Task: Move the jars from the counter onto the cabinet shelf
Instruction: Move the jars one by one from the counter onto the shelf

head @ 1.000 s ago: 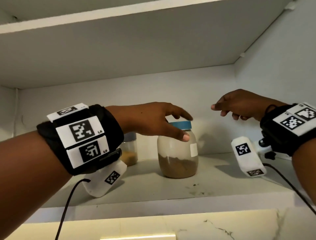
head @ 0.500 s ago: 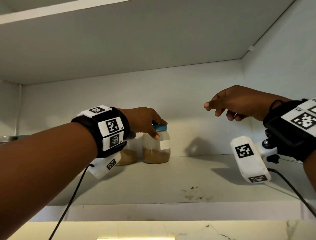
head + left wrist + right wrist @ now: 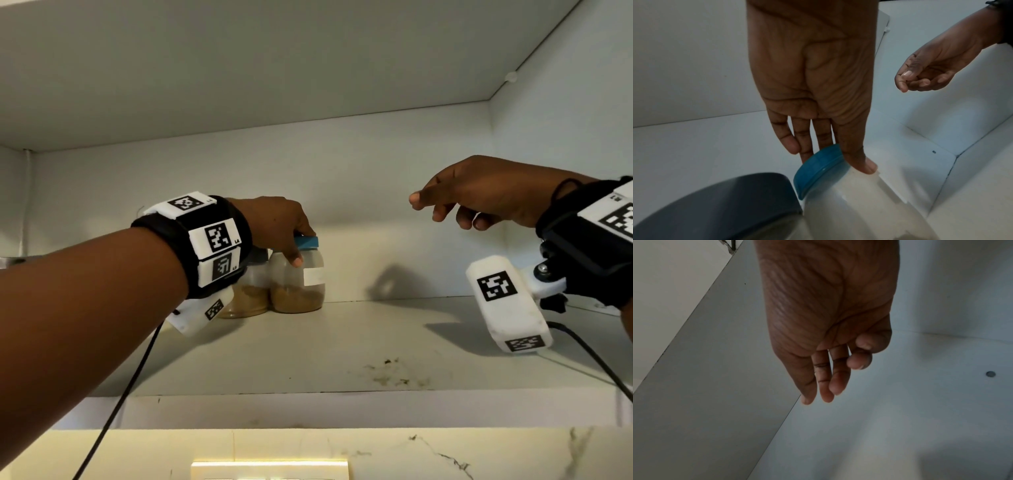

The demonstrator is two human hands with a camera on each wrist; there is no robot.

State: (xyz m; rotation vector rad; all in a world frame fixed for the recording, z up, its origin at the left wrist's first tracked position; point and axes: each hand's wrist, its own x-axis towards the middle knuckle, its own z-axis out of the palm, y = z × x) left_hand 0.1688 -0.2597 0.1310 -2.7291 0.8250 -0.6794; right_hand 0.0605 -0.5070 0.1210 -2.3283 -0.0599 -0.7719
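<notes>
The left hand (image 3: 277, 226) holds the blue-lidded jar (image 3: 297, 274) from above, fingers on the lid, thumb on its shoulder, standing on the cabinet shelf (image 3: 342, 342) touching the grey-lidded jar (image 3: 248, 287) by the back wall. Best to lift the fingers straight off without tipping it. The right hand (image 3: 479, 192) hovers, loosely curled, holding nothing

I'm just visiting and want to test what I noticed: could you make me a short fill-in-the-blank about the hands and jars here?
1. The left hand rests on the jar with the ____ lid.
2. That jar stands on the ____.
3. The right hand holds ____.
4. The second jar has a ____ lid.

Missing words: blue; shelf; nothing; grey
</notes>
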